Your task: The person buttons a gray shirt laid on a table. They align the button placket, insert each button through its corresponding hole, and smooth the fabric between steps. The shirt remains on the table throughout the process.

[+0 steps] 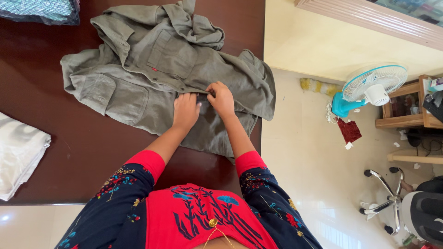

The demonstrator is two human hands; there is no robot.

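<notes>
Directly below the head camera, an olive-green shirt (157,78) lies spread front-up on a dark brown table (69,147). Its long axis runs slantwise, from the collar at the far middle of the table down toward the hem at the near right edge, so the collar points away from the person. One sleeve lies bunched at the far left, and the right side of the cloth reaches the table's right edge. Two chest pockets with flaps show on the front (one far, one nearer and to the left).

The left hand (185,110) lies flat with its fingers together, pressing on the shirt front just beside the button line. The right hand (220,97) is curled, its fingertips pinching the cloth at that same line, and the two hands almost touch.

On the table's near left lies a folded white cloth (20,154), well apart from the shirt. A patterned bundle (41,10) sits at the far left corner.

Right of the table is a pale tiled floor (300,166). On it stand a blue and white fan (369,87) and a chrome chair base (385,198), with a wooden shelf (406,110) beyond the fan.
</notes>
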